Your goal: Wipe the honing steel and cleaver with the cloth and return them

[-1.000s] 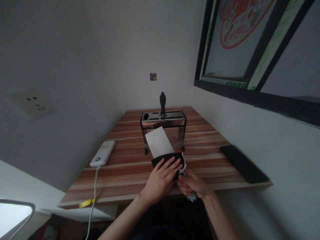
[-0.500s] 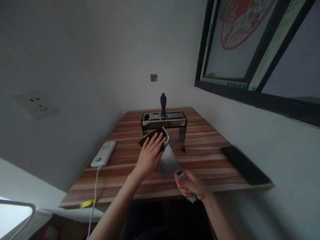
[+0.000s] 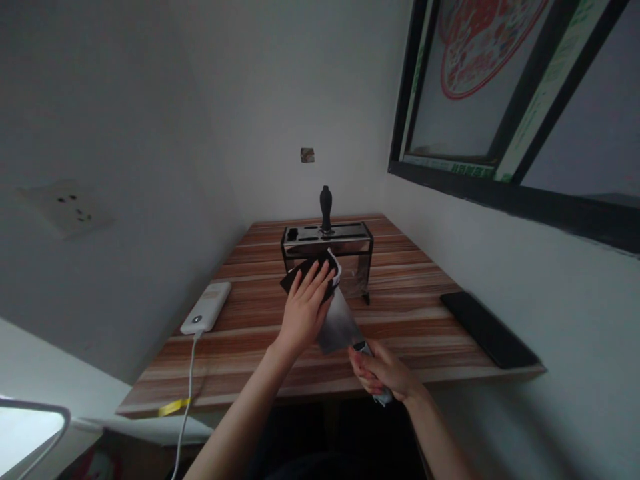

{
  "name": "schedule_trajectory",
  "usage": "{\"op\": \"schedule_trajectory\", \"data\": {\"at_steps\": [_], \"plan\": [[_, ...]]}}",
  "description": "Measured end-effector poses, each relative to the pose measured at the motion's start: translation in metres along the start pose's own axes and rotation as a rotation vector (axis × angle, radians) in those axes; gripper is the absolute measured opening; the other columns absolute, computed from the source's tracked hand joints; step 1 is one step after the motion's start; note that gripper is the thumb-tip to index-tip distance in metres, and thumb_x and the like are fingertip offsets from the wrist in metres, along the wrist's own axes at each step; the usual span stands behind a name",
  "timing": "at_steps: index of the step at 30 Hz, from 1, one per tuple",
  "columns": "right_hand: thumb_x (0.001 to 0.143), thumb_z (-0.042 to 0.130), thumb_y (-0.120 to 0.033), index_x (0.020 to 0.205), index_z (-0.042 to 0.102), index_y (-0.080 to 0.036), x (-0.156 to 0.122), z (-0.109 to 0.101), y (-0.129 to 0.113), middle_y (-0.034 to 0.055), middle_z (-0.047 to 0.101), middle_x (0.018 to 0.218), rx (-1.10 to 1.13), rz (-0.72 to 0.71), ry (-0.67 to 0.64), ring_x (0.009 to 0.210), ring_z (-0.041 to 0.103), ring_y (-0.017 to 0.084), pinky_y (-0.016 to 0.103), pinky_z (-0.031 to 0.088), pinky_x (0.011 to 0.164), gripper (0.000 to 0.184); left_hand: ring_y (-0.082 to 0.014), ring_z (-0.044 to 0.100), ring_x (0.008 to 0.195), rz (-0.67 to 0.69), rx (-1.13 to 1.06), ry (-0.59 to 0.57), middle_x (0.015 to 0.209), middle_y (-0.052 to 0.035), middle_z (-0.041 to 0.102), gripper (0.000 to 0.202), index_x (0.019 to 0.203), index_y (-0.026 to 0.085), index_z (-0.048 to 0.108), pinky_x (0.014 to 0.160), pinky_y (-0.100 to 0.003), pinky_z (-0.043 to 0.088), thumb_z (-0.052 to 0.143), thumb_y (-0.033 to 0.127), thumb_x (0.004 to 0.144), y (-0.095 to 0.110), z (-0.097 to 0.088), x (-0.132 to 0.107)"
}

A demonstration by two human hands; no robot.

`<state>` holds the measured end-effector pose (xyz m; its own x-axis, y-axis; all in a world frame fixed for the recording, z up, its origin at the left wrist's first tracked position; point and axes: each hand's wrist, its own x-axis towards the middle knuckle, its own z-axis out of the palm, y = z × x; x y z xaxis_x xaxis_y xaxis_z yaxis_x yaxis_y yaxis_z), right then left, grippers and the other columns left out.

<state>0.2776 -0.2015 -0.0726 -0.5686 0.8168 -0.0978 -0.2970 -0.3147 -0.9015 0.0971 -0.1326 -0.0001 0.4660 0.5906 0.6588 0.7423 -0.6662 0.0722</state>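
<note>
My right hand [image 3: 381,370] is wrapped round the handle of a cleaver [image 3: 340,328], whose broad metal blade points up and to the left over the table. Across the upper part of that blade lies a black cloth [image 3: 295,276] with a white edge. My left hand [image 3: 303,313] presses on the cloth with long, nearly straight fingers; its thumb is hidden. Just behind stands a knife rack [image 3: 353,248] with a metal slotted top and clear front. A black handle [image 3: 326,205] sticks upright out of one slot.
The wood-grain table [image 3: 250,320] sits between walls. At its left lies a white power bank [image 3: 207,308] with a white cable [image 3: 189,400] hanging off the front edge, near yellow tape [image 3: 173,407]. A black phone [image 3: 490,328] lies at the right edge. A dark-framed window [image 3: 465,177] is above.
My left hand and the black cloth have shifted slightly right and up along the blade. The right hand keeps its hold on the cleaver in nearly the same place.
</note>
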Motion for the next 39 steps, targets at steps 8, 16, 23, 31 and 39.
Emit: {"op": "schedule_trajectory", "data": {"at_steps": [8,16,23,31,39], "plan": [[0.074,0.067,-0.050,0.073,0.043,-0.019,0.001,0.000,-0.001,-0.0123,0.037,0.046,0.020,0.015,0.017,0.030,0.023,-0.001,0.012,0.022,0.029,0.039,-0.0201,0.023,0.138,0.152,-0.041,-0.164,0.144,-0.0068,0.038,0.048,0.137,0.018,0.036,0.112,-0.044,0.020,0.042,0.018,0.090,0.030,0.007,-0.037],[0.069,0.071,-0.049,0.080,0.041,-0.021,0.001,-0.007,0.006,-0.0143,0.037,0.044,0.110,0.001,0.030,0.029,0.021,0.000,0.011,0.022,0.029,0.042,-0.0175,0.028,0.136,0.159,-0.156,-0.248,0.141,-0.0082,0.042,0.045,0.136,0.016,0.035,0.111,-0.043,0.027,0.039,0.016,0.092,0.051,0.010,-0.058],[0.065,0.074,-0.051,0.080,0.040,-0.022,0.001,-0.009,0.008,-0.0145,0.038,0.043,0.136,-0.012,0.064,0.029,0.021,0.000,0.011,0.021,0.029,0.047,-0.0162,0.031,0.134,0.111,-0.234,-0.247,0.138,-0.0096,0.047,0.049,0.139,0.014,0.027,0.110,-0.042,0.029,0.036,0.011,0.091,0.061,0.013,-0.063],[0.068,0.072,-0.048,0.081,0.039,-0.022,0.001,-0.008,0.007,-0.0145,0.037,0.043,0.125,-0.009,0.047,0.030,0.022,0.000,0.011,0.023,0.029,0.044,-0.0149,0.028,0.136,0.138,-0.222,-0.260,0.140,-0.0083,0.045,0.049,0.139,0.014,0.028,0.111,-0.040,0.027,0.038,0.012,0.091,0.054,0.011,-0.064],[0.078,0.066,-0.042,0.075,0.042,-0.019,0.001,-0.007,0.006,-0.0129,0.036,0.047,0.099,-0.038,0.001,0.031,0.023,0.000,0.012,0.023,0.029,0.033,-0.0177,0.022,0.138,0.147,-0.183,-0.271,0.146,-0.0054,0.035,0.047,0.137,0.018,0.034,0.113,-0.042,0.020,0.039,0.013,0.090,0.040,0.009,-0.051]]}}
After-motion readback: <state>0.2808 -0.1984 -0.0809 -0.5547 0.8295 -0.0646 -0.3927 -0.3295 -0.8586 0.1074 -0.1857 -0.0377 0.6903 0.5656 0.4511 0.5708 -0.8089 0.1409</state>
